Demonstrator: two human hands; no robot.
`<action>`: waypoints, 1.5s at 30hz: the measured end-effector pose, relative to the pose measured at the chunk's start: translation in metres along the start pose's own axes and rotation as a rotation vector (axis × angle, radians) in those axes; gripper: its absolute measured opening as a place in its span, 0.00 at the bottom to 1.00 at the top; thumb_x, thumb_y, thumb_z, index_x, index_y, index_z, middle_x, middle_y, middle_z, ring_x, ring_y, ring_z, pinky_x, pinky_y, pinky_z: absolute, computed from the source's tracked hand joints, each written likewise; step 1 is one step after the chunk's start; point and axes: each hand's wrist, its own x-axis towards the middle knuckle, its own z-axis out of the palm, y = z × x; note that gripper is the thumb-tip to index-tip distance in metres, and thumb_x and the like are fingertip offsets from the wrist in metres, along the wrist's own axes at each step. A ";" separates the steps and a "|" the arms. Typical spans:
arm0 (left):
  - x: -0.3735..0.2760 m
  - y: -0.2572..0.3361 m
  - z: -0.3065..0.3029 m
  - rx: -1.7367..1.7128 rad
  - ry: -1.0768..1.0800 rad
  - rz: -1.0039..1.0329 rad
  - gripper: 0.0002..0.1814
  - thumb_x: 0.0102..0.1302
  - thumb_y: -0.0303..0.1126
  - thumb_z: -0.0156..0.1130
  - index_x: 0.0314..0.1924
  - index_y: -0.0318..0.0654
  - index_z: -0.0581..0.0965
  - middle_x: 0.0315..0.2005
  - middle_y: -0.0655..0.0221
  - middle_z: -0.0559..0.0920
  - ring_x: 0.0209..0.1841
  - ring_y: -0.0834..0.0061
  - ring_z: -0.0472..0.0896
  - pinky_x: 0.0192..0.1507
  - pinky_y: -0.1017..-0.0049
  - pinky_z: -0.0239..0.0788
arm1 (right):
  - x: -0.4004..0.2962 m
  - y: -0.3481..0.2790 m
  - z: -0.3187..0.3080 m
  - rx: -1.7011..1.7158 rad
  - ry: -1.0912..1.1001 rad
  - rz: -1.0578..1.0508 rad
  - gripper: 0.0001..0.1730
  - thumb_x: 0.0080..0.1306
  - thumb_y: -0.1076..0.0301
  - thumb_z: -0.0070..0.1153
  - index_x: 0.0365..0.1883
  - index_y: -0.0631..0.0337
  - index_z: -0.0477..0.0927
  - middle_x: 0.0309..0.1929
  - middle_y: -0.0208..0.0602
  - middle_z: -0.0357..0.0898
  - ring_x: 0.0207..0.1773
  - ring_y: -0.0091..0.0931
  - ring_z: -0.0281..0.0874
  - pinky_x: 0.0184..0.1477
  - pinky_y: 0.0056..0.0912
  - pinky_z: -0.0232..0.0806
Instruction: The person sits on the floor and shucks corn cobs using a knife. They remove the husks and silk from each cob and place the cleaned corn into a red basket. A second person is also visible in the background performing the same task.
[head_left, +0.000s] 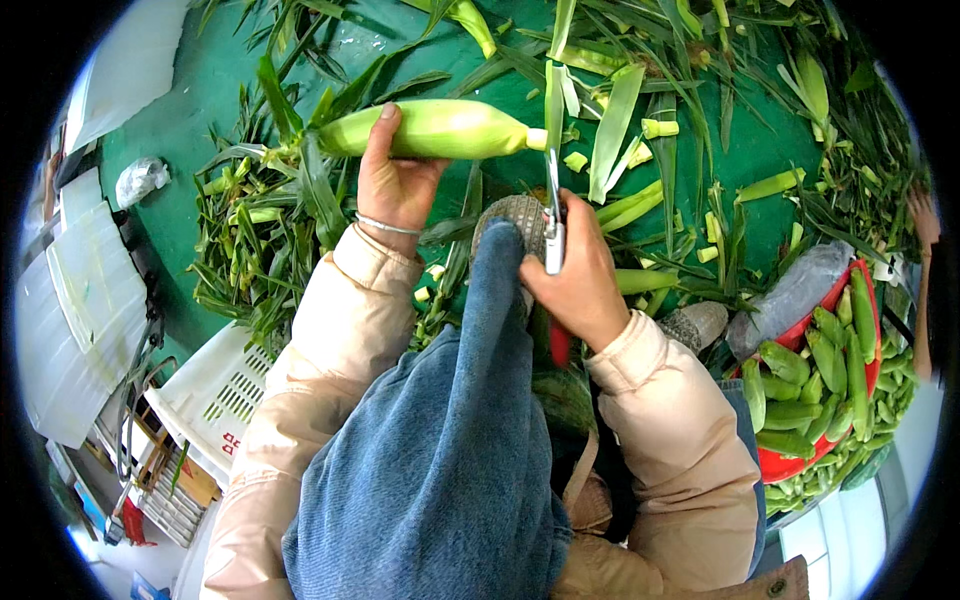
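Note:
An ear of corn in its pale green husk (442, 129) lies level in my left hand (397, 176), the thumb on its top and the cut stalk end pointing right. My right hand (581, 274) grips pruning shears (555, 232) with a silver body and a red handle. Their blades point up, close beside the stalk end, and a long husk leaf overlaps them; whether they touch the stalk I cannot tell. Below, a shoe (510, 217) shows between my hands. Cut stalk pieces (660, 128) and stripped husk leaves (616, 127) lie to the right.
Piled leaves (255, 225) cover the green floor (187, 240) at left, near a white plastic crate (202, 397). At right, a red basin (781, 466) holds several ears of corn, with many more heaped beside it. Another person's arm (924, 262) shows at the far right edge.

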 end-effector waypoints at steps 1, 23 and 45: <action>-0.003 -0.002 -0.001 0.002 0.021 -0.011 0.18 0.63 0.38 0.63 0.48 0.39 0.71 0.50 0.59 0.76 0.56 0.56 0.73 0.59 0.49 0.64 | 0.003 0.000 0.005 -0.016 0.022 -0.008 0.31 0.48 0.73 0.56 0.52 0.74 0.64 0.41 0.55 0.68 0.46 0.49 0.69 0.52 0.46 0.63; -0.009 0.010 0.002 1.284 -0.373 -0.152 0.25 0.64 0.52 0.60 0.42 0.34 0.79 0.31 0.69 0.80 0.32 0.80 0.75 0.35 0.78 0.68 | 0.007 0.000 -0.001 0.011 -0.283 0.123 0.20 0.50 0.69 0.58 0.39 0.67 0.68 0.32 0.51 0.74 0.37 0.48 0.74 0.41 0.45 0.67; 0.000 0.000 -0.022 1.712 -0.662 0.043 0.23 0.63 0.49 0.57 0.47 0.36 0.78 0.34 0.48 0.82 0.38 0.51 0.80 0.40 0.63 0.72 | 0.018 0.002 -0.022 -0.145 -0.312 0.076 0.29 0.50 0.71 0.55 0.52 0.69 0.67 0.41 0.55 0.74 0.45 0.48 0.73 0.51 0.42 0.65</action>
